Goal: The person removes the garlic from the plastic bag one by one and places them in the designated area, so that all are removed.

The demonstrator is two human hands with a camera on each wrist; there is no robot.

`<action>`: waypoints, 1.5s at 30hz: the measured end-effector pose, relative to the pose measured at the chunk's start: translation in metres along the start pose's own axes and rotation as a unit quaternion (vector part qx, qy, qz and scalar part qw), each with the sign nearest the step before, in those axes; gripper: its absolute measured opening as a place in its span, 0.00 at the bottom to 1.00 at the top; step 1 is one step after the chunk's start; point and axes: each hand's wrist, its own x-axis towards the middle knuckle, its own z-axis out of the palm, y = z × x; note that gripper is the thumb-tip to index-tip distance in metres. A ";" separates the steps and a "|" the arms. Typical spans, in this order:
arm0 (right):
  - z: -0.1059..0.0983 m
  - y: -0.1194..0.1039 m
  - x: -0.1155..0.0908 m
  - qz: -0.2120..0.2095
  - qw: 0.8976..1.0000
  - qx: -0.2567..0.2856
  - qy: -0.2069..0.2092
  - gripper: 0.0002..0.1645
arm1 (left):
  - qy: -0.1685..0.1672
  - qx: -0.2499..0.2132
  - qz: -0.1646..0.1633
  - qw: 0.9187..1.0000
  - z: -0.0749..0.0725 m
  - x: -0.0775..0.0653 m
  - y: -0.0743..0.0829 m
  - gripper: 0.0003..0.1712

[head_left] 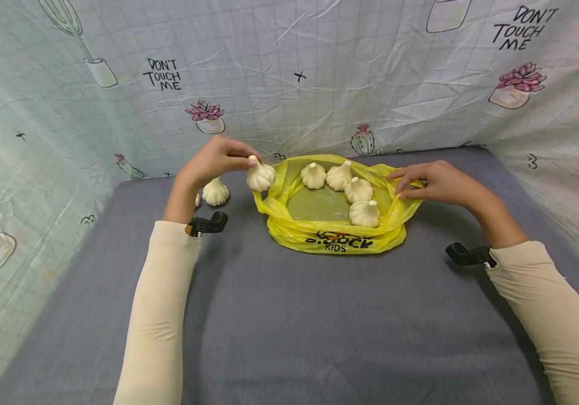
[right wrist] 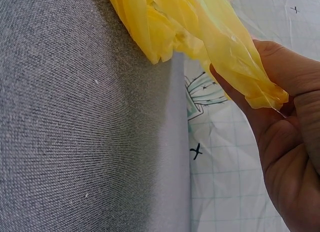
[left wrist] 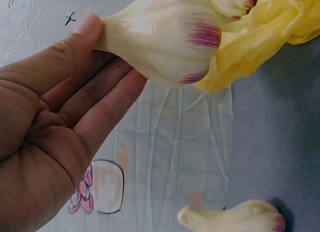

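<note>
My left hand (head_left: 220, 154) pinches a garlic bulb (head_left: 261, 175) by its stem, at the left rim of a yellow plastic bag (head_left: 337, 239). In the left wrist view this garlic bulb (left wrist: 165, 37) shows purple streaks at its root end. The bag lies with its mouth spread wide, and several garlic bulbs (head_left: 358, 190) sit inside along the back and right. With thumb and fingers my right hand (head_left: 438, 183) grips the bag's right edge; the right wrist view shows the yellow plastic (right wrist: 225, 52) between them.
Behind my left wrist another garlic bulb (head_left: 215, 192) stands on the grey table (head_left: 289, 326), with part of one more bulb (head_left: 197, 200) showing beside it. A printed white curtain (head_left: 269, 73) hangs along the table's back and sides.
</note>
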 end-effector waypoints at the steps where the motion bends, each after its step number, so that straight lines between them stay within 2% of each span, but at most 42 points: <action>1: 0.000 0.000 0.000 0.000 1.000 -0.001 0.000 0.08 | 0.002 -0.002 -0.003 1.000 -0.001 -0.002 0.000 0.13; 7: 0.001 0.002 0.000 0.000 1.000 -0.002 0.000 0.07 | 0.010 0.005 -0.015 1.000 -0.006 -0.009 -0.001 0.13; 14: 0.001 0.002 -0.001 0.001 1.000 0.000 -0.001 0.07 | 0.010 0.022 -0.006 1.000 -0.006 -0.013 0.000 0.12; 21: 0.000 0.003 -0.002 -0.003 1.000 0.014 -0.001 0.08 | 0.016 0.018 -0.002 1.000 -0.008 -0.018 -0.001 0.12; 30: -0.001 0.005 -0.002 -0.030 0.999 0.018 0.007 0.09 | 0.026 0.053 -0.030 0.998 -0.012 -0.027 -0.003 0.13; 45: -0.008 0.001 -0.003 -0.017 1.000 0.003 0.007 0.10 | 0.030 0.093 -0.034 0.995 -0.015 -0.030 -0.013 0.12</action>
